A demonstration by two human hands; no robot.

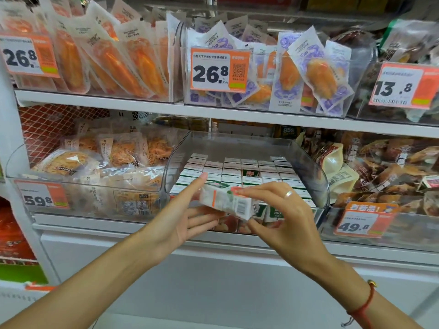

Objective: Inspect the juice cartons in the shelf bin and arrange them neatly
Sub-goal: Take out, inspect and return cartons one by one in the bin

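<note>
A person holds one juice carton [228,202] up in front of the clear shelf bin [306,162]. The carton lies on its side, a bit tilted (its barcode faces the camera). The left hand [187,218] is flat and open, with straight fingers spread a little; they touch the carton's left end and underside. The right hand [280,214] pinches the carton's right end between thumb and curled fingers. A ring [288,194] sits on one finger, and a red string bracelet [363,307] is on that wrist. More cartons [240,172] stand in tidy rows inside the bin, just behind the hands.
</note>
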